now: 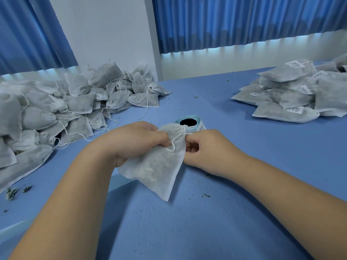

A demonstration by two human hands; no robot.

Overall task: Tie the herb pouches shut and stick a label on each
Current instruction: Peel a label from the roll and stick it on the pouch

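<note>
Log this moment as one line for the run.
step: tie pouch | left hand: grips pouch neck | right hand: pinches its edge | label: none seen | roll: behind pouch

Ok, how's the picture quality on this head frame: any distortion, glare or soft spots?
Head view: wide-angle bowing curves the table at its far edge and the curtain hem; bluish daylight glows under that hem, without harsh glare; soft shadows lie under the forearms; the pouch, gripped by the left hand and right hand, is sharp; the unlabelled pile at the left edge looks softer.
</note>
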